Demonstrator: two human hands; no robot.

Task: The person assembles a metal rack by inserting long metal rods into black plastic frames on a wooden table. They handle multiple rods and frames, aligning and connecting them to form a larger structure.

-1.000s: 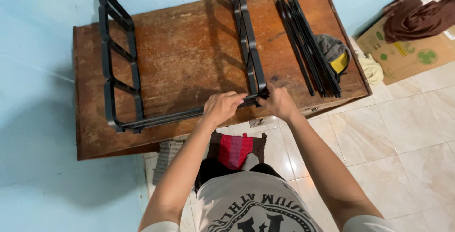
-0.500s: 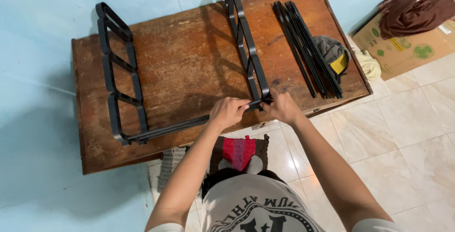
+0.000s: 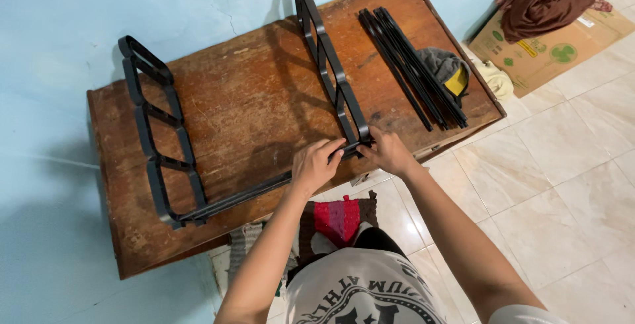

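Both hands [image 3: 354,159] at black frame [image 3: 331,73] corner

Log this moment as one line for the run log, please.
left hand: grips black crossbar | right hand: at joint with right side frame | left side frame: upright on wooden table | spare rods: lying apart

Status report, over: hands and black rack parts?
Left hand and right hand pinch thin black crossbar at upright black side frame. Nothing blocking.
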